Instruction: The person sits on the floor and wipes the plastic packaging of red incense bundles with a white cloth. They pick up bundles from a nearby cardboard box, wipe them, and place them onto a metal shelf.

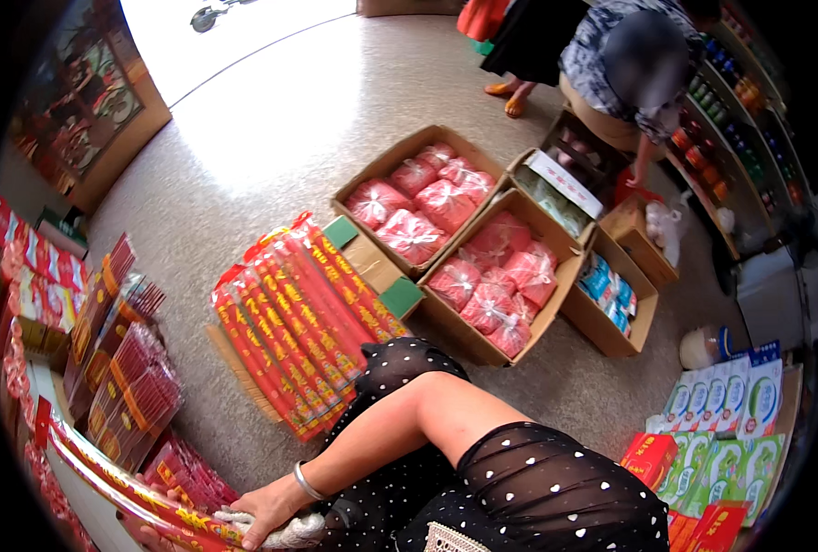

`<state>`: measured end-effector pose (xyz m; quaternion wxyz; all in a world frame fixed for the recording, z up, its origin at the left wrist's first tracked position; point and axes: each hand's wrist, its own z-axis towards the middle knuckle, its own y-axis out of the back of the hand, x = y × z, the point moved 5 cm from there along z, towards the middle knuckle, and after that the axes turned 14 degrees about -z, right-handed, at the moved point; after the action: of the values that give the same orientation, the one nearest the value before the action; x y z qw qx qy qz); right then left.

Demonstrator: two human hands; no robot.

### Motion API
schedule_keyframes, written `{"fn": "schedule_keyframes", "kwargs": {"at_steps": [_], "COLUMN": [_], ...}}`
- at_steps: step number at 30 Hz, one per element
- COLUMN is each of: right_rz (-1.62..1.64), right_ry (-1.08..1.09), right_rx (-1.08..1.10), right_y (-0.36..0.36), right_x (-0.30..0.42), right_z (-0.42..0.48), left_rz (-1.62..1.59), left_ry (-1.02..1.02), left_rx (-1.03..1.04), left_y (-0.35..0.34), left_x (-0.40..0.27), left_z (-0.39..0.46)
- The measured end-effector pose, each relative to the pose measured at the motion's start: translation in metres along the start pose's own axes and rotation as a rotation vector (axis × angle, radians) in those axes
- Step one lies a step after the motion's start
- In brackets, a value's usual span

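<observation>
My right hand [271,507], with a silver bangle at the wrist, holds a whitish cloth [295,531] against a long red-and-gold wrapped package [154,507] at the lower left. My left hand [148,535] shows only in part behind that package, its fingers at the package's edge. Packs of thin red sticks [133,400] stand beside the package, with more pink-red packs [188,476] just above my right hand. On the floor ahead lies a row of long red packages with gold writing [298,324].
Cardboard boxes [566,303] of pink bagged goods stand mid-floor. Another box [640,338] holds blue packs. A person [602,76] bends at the upper right near bottle shelves [740,103]; a second person's feet [512,103] show nearby. Tissue packs [712,462] sit at the lower right.
</observation>
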<state>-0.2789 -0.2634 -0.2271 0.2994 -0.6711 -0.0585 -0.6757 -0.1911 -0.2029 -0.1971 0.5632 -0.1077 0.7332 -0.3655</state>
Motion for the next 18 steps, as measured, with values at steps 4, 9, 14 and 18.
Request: {"fn": "schedule_keyframes", "kwargs": {"at_steps": [4,9,14,18], "right_rz": [-0.137,0.003,-0.019,-0.076], "right_ry": [-0.111,-0.086,-0.044,-0.031], "right_rx": [-0.052,-0.023,-0.024,-0.093], "right_y": [0.003,0.001,0.007,0.027], "right_x": [0.021,0.044,0.054,0.068], "right_z": [-0.022,-0.019,-0.014,-0.015], "left_rz": [-0.104,-0.222,0.098,0.333], "left_ry": [-0.018,-0.002,-0.194,-0.171], "left_rx": [0.027,0.146,0.126,0.208], "left_y": [0.015,0.012,-0.001,-0.015], "left_x": [-0.028,-0.048,-0.063,-0.056], "left_z": [-0.008,-0.01,-0.028,-0.035]}}
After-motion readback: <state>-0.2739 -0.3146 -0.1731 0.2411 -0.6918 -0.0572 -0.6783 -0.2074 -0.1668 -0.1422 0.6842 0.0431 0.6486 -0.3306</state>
